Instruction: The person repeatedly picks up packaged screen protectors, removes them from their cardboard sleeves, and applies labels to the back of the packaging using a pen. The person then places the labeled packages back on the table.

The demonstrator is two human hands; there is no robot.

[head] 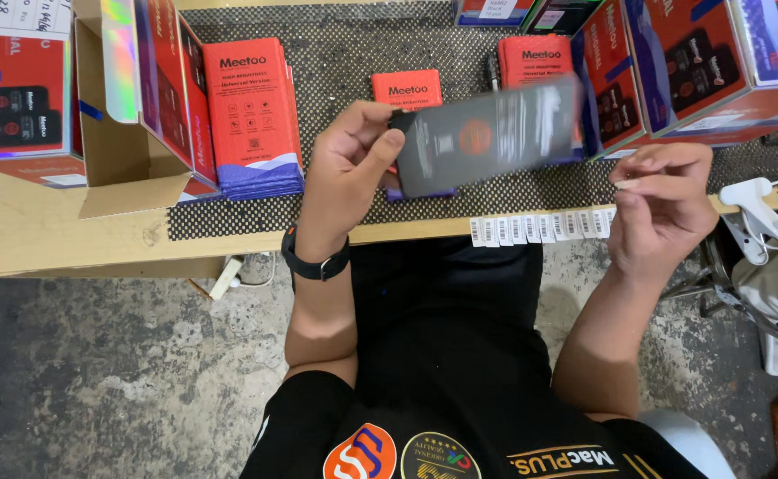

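- Dark flat pack [488, 135]: grey-black, round red mark on its face, motion-blurred, held in the air above the bench edge, tilted with its right end higher.
- Left hand [346, 168]: fingers closed on the pack's left end, thumb on top; black wristband [315, 264] on that wrist.
- Right hand [660, 202]: fingers curled, tips pinching a small white sticker [627, 184]; not touching the pack, just right of it.
- Strip of white barcode labels [540, 229]: stuck along the front edge of the bench, between the two hands.
- Black mesh mat [345, 62] covers the bench top.
- Red leaflet stacks [254, 115] on the mat, left and behind the pack.
- Red-and-blue product boxes [691, 62] at far right; open cardboard carton [118, 151] at left.
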